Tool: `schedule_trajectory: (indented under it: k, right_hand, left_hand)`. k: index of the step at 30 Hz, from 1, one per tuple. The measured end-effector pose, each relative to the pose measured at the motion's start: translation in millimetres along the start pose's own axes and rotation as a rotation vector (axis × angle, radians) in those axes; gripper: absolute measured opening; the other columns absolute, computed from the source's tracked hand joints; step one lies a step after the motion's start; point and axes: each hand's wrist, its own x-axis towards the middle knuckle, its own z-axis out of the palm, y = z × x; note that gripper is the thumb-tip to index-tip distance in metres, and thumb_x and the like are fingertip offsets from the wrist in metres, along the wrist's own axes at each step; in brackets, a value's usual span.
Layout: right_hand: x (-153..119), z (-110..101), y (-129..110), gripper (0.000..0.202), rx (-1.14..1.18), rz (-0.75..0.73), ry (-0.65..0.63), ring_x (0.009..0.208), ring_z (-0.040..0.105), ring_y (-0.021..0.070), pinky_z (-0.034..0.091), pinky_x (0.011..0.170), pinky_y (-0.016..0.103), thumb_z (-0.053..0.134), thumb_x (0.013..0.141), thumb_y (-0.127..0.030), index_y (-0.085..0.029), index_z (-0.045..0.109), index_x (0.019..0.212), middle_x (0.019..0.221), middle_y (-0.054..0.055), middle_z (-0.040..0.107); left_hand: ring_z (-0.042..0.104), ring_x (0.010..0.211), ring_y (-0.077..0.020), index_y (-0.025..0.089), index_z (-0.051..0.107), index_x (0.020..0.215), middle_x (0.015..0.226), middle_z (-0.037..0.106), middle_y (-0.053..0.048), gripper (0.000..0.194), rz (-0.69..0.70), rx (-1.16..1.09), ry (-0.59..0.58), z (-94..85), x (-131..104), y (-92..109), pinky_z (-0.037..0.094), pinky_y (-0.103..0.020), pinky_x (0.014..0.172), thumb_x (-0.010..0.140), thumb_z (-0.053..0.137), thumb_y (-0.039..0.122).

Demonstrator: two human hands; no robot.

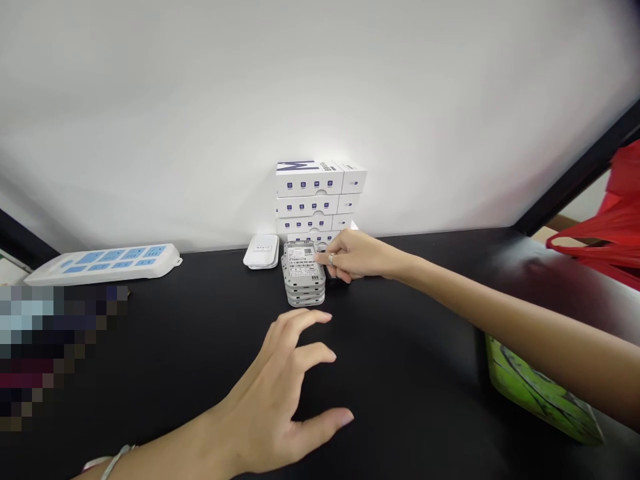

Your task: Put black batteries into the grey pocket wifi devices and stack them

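On the black table stands a stack of white rounded-square devices (305, 272), the top one showing a printed label. At its right edge is my right hand (347, 255), fingers bent together with a ring on one; whether they grip the top device is hard to make out. My left hand (285, 387) hovers in front of the stack, fingers spread and holding nothing. Behind the stack, white boxes with blue icons (310, 185) are piled against the wall. Left of the stack lie thin white square covers (262, 251).
A white power strip with blue socket panels (120, 261) lies at the back left. Pixelated items (45, 347) are at the left edge. A green patterned object (543, 393) lies under my right forearm. A red plastic bag (605, 227) hangs at the far right.
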Motion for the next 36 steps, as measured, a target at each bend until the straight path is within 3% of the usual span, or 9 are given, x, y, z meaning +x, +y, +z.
schedule_trajectory:
  k: [5, 9, 12, 16, 20, 24, 27, 31, 36]
  right_hand:
    - [-30.6, -31.8, 25.3, 0.044, -0.183, 0.007, -0.031, 0.050, 0.046, 0.0121, 0.036, 0.053, 0.028, 0.055, 0.084, -0.054, -0.021, 0.051, 0.057, 0.051, -0.001, 0.052]
    - [-36.4, -54.3, 72.5, 0.048, -0.425, 0.006, 0.109, 0.082, 0.057, 0.0225, 0.043, 0.070, 0.032, 0.071, 0.066, -0.061, -0.022, 0.051, 0.086, 0.092, 0.005, 0.061]
    - [-26.5, -54.7, 99.9, 0.071, -0.383, -0.014, 0.129, 0.110, 0.051, 0.0308, 0.043, 0.088, 0.037, 0.075, 0.058, -0.065, -0.022, 0.045, 0.105, 0.123, 0.012, 0.051]
    - [-12.4, -44.7, 112.7, 0.082, -0.274, -0.018, 0.120, 0.120, 0.048, 0.0333, 0.041, 0.096, 0.038, 0.074, 0.059, -0.067, -0.022, 0.036, 0.116, 0.132, 0.014, 0.046]
    - [-27.1, -34.5, 101.5, 0.087, -0.311, 0.040, 0.203, 0.119, 0.046, 0.0378, 0.038, 0.096, 0.045, 0.078, 0.051, -0.066, -0.024, 0.034, 0.113, 0.129, 0.014, 0.046]
    - [-73.1, -7.9, 64.6, 0.083, -0.324, 0.141, 0.208, 0.098, 0.052, 0.0330, 0.044, 0.080, 0.043, 0.080, 0.048, -0.062, -0.025, 0.034, 0.107, 0.105, 0.007, 0.053]
    - [-102.4, 26.0, 33.3, 0.080, -0.221, 0.087, 0.084, 0.098, 0.049, 0.0303, 0.046, 0.079, 0.041, 0.082, 0.050, -0.055, -0.025, 0.036, 0.108, 0.108, 0.007, 0.050]
    - [-110.2, 64.3, 14.8, 0.078, -0.176, -0.047, 0.021, 0.102, 0.047, 0.0302, 0.045, 0.085, 0.044, 0.086, 0.047, -0.043, -0.021, 0.040, 0.106, 0.116, 0.010, 0.048]
    - [-99.3, 69.9, 17.8, 0.072, -0.197, -0.234, 0.024, 0.108, 0.047, 0.0293, 0.038, 0.096, 0.048, 0.079, 0.064, -0.056, -0.017, 0.044, 0.113, 0.118, 0.012, 0.051]
  left_hand:
    - [0.060, 0.092, -0.0214, 0.024, 0.046, 0.105, 0.106, 0.059, -0.006, 0.018, 0.004, -0.014, -0.156, -2.2, 3.4, 2.9, 0.052, -0.035, 0.083, 0.091, 0.056, 0.019]
    - [0.061, 0.081, -0.0195, 0.023, 0.050, 0.098, 0.093, 0.063, -0.003, 0.011, 0.021, 0.001, -0.184, -1.7, 6.9, 5.1, 0.054, -0.034, 0.080, 0.090, 0.055, 0.020]
    - [0.059, 0.080, -0.0194, 0.023, 0.050, 0.097, 0.090, 0.063, -0.002, 0.010, 0.018, 0.005, -0.198, -1.7, 7.7, 6.3, 0.053, -0.034, 0.079, 0.090, 0.055, 0.019]
    - [0.057, 0.077, -0.0191, 0.022, 0.049, 0.095, 0.087, 0.062, -0.002, 0.008, 0.016, 0.011, -0.220, -2.6, 6.9, 6.7, 0.053, -0.034, 0.074, 0.090, 0.054, 0.018]
    - [0.059, 0.081, -0.0186, 0.023, 0.049, 0.095, 0.089, 0.062, -0.001, 0.010, -0.034, -0.006, -0.232, -3.2, 8.5, 6.3, 0.053, -0.035, 0.083, 0.089, 0.055, 0.018]
    - [0.060, 0.095, -0.0210, 0.026, 0.047, 0.106, 0.105, 0.059, -0.003, 0.021, -0.118, -0.050, -0.215, -2.8, 9.3, 6.0, 0.053, -0.038, 0.088, 0.089, 0.059, 0.021]
    - [0.053, 0.116, -0.0275, 0.029, 0.039, 0.120, 0.127, 0.048, -0.008, 0.043, -0.209, -0.060, -0.131, -1.1, 6.5, 4.4, 0.051, -0.045, 0.096, 0.087, 0.066, 0.031]
    - [0.038, 0.133, -0.0398, 0.031, 0.021, 0.135, 0.144, 0.031, -0.015, 0.092, -0.257, -0.031, -0.115, 1.5, 2.7, 1.3, 0.041, -0.063, 0.104, 0.069, 0.081, 0.051]
    - [0.039, 0.131, -0.0446, 0.031, 0.015, 0.138, 0.142, 0.034, -0.017, 0.112, -0.230, -0.020, -0.162, 1.6, 3.8, -2.0, 0.041, -0.069, 0.101, 0.056, 0.083, 0.065]
